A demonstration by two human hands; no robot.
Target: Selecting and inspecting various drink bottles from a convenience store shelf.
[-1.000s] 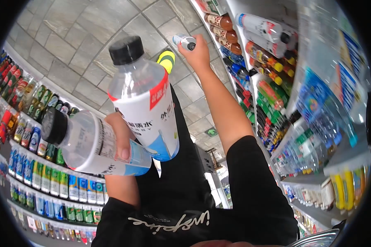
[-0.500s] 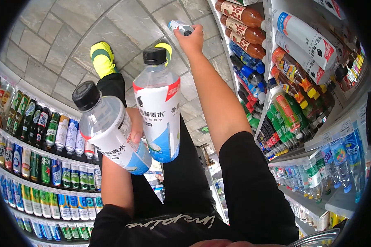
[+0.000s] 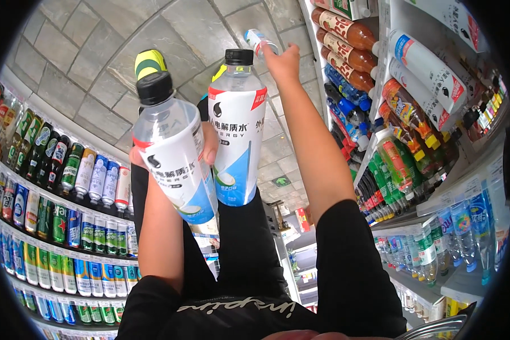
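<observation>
My left hand (image 3: 209, 144) is closed round two clear drink bottles with black caps and white-and-blue labels. The nearer-left bottle (image 3: 173, 161) tilts to the left, with the thumb showing at its right side. The other bottle (image 3: 238, 136) stands almost upright beside it; most of the grip on it is hidden behind the bottles. Stretched out ahead, my right hand (image 3: 283, 62) grips a smaller-looking bottle (image 3: 256, 39) with a white-and-blue label over the floor. Part of that bottle is covered by the fingers.
A shelf of cans (image 3: 59, 224) and dark glass bottles (image 3: 37, 147) curves along the left. On the right, shelves hold brown-red drink bottles (image 3: 345, 28), orange soda bottles (image 3: 405, 110) and water bottles (image 3: 428, 249). Grey stone tiles (image 3: 181, 25) form the floor; my yellow shoe (image 3: 150, 61) rests there.
Both bottles in my left hand have shifted to the right, and the left one is more upright. My right hand has moved slightly right, its bottle now turned more sideways.
</observation>
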